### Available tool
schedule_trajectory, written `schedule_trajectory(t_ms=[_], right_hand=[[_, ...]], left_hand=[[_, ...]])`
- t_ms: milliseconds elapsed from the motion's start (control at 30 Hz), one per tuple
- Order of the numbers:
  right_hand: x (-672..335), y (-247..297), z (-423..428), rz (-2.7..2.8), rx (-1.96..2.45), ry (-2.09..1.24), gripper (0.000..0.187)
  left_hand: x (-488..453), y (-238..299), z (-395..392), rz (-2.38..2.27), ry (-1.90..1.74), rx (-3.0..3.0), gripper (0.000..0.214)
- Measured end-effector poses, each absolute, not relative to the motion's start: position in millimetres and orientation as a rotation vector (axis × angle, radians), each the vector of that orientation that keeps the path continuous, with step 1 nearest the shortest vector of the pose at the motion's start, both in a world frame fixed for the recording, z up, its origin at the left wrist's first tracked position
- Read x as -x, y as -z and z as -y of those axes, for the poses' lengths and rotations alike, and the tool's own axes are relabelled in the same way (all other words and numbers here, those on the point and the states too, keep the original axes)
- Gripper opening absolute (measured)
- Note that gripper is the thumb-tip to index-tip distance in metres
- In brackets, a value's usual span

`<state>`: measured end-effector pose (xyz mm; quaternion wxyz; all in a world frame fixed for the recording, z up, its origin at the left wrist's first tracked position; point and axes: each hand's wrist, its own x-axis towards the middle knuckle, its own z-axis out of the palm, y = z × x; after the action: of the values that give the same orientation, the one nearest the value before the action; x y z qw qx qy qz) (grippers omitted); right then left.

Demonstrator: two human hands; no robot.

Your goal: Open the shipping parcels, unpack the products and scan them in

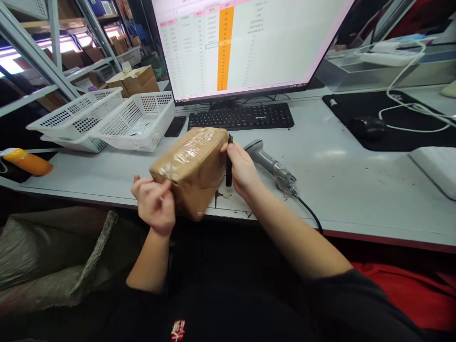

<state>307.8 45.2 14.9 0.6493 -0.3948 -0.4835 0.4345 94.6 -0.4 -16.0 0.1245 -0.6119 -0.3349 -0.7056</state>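
Observation:
A brown cardboard box, wrapped in shiny clear tape, is held tilted over the front edge of the desk. My left hand grips its near left corner, fingers curled in. At the box's right end, my right hand is closed around a slim black tool shaped like a utility knife, held upright with the fingertips by the cardboard. Whether a blade is out cannot be seen. Just right of that hand lies a grey barcode scanner with its cable trailing off the desk edge.
Behind the box are a black keyboard, a phone and a monitor showing a spreadsheet. White plastic baskets stand at the left, near an orange bottle. A mouse rests on a black mat at the right.

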Motion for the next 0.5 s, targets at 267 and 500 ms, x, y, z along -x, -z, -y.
schedule_trajectory(t_ms=[267,500], right_hand=[[-294,-26,-99,1.276,0.828,-0.966,0.044],[-351,-53,12,1.626,1.044,-0.137,0.041]], left_hand=[[-110,2,4,0.971,1.744,2.424,0.061],[-141,-10,-3,0.906,1.763,2.462,0.051]])
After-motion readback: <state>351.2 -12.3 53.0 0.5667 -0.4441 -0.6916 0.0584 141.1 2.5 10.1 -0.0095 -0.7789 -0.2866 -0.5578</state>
